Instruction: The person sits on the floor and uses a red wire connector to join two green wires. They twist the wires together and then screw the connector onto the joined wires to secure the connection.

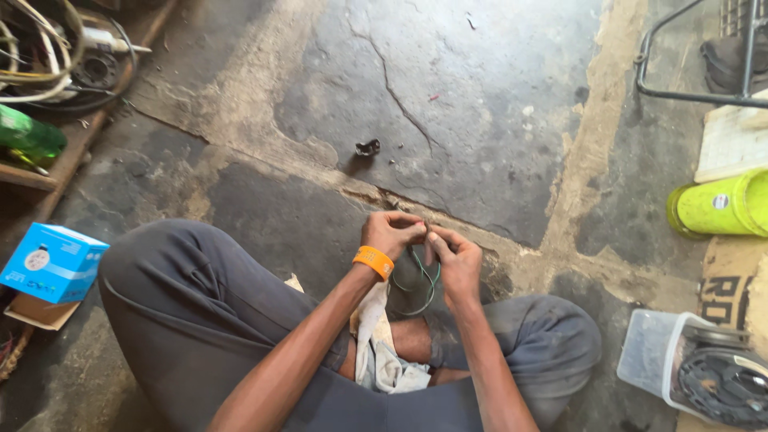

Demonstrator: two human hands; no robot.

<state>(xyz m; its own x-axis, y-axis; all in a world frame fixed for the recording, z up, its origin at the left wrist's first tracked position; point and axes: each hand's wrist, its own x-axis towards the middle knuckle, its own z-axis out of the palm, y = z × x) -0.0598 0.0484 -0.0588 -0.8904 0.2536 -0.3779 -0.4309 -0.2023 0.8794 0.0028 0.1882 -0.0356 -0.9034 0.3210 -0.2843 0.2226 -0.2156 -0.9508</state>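
Note:
I sit cross-legged on a cracked concrete floor. My left hand (pixel 392 233), with an orange wristband (pixel 374 261), and my right hand (pixel 456 258) meet in front of my knees, fingertips pinched together on thin green wires (pixel 426 286) that loop down between them. A dirty white rag (pixel 378 346) lies across my lap under my left forearm.
A small dark metal part (pixel 367 147) lies on the floor ahead. A blue box (pixel 52 262) and a green bottle (pixel 30 136) with tangled cables sit at left. At right are a yellow-green canister (pixel 720 205), a clear plastic tub (pixel 652 352) and a metal frame (pixel 688 94).

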